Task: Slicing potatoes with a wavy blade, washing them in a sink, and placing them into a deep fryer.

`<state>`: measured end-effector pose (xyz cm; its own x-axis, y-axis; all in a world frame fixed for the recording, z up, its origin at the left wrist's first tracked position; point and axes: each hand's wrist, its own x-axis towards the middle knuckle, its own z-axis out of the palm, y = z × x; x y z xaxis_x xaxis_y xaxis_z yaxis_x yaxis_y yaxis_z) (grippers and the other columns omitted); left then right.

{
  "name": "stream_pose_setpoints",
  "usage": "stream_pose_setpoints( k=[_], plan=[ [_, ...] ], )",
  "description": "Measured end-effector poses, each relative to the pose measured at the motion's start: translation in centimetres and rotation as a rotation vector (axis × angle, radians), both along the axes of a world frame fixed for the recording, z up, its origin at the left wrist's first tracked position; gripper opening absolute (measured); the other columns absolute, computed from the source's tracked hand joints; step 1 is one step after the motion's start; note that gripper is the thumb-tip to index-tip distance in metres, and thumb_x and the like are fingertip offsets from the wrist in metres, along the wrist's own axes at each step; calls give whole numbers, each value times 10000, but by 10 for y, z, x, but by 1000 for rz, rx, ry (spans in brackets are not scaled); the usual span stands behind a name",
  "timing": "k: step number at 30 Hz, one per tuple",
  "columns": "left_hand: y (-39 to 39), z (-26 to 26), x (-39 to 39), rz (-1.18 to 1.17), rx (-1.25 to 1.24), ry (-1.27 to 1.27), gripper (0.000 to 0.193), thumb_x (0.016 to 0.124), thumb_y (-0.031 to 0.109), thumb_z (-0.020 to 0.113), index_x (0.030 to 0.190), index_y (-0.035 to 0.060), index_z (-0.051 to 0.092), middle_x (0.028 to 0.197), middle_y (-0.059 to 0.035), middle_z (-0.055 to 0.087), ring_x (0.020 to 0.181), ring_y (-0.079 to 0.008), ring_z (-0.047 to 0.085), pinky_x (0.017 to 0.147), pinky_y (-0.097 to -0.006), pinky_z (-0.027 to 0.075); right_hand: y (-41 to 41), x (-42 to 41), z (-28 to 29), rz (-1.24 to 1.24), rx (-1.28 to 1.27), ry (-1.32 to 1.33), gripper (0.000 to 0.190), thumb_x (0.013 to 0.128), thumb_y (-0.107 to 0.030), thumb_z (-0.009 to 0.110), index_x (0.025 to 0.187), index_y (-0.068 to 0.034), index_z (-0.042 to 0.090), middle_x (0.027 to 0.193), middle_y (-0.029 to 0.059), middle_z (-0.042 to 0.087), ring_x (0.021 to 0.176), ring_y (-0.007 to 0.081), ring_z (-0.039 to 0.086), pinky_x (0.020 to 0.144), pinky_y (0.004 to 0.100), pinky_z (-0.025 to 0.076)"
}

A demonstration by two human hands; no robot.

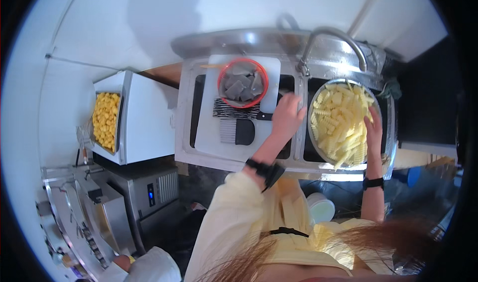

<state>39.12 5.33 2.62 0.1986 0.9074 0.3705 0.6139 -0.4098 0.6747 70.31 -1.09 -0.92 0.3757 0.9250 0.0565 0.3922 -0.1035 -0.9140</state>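
Note:
My left hand is at the right edge of a white cutting board, beside the black handle of a wide knife with a black-and-white patterned blade; whether it grips the handle is hidden. Below the knife lies a crinkle cutter with a black handle. A red basket with grey pieces, konjac-like, stands on the board, partly over the blade. My right hand, fingers apart, touches the right side of a heap of crinkle-cut potato sticks in a round metal bowl at the sink.
A curved faucet arches behind the bowl. Left of the sink, a tray of yellow chunks is by a white appliance. A white bucket stands on the floor near me. Another person's sleeve shows at the lower left.

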Motion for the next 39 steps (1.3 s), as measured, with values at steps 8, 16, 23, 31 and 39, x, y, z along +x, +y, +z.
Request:
stream_pose_setpoints(
  k=[8,16,23,31,39],
  plan=[
    [-174,-10,-121,520,-344,44,194,797,142,604,957,45,554,1007,-142,545,937,-322,548,787,-381,458,-56,73,-34,23,-123,-82,403,881,-112,556,1261,-2,480,1297,138,482,1202,230,437,1024,340,331],
    [-244,27,-226,836,-291,95,116,779,187,625,837,90,600,1065,-99,566,994,-298,543,819,-416,438,-59,14,9,188,-169,-352,374,864,-126,584,1204,8,508,1235,166,518,1202,291,441,1020,363,313],
    [-302,55,-283,872,-447,155,155,762,249,647,821,115,597,1097,-44,545,1137,-253,458,925,-499,326,-65,-101,51,415,-197,-524,334,825,-162,621,1124,-27,561,1215,155,532,1178,304,460,1009,374,342],
    [-423,80,-375,1008,-675,167,266,811,329,594,973,119,590,1064,-68,559,1153,-242,452,1000,-565,245,-24,-246,65,705,-118,-503,401,872,-222,569,1190,16,514,1184,163,544,1146,297,481,991,369,350],
    [-550,77,-391,1448,-665,93,282,798,365,603,948,126,601,1027,-64,580,1100,-239,496,926,-539,323,14,-439,59,1110,15,-668,389,839,-215,588,1166,-9,538,1275,176,474,1265,312,363,1069,400,256]
  ],
)
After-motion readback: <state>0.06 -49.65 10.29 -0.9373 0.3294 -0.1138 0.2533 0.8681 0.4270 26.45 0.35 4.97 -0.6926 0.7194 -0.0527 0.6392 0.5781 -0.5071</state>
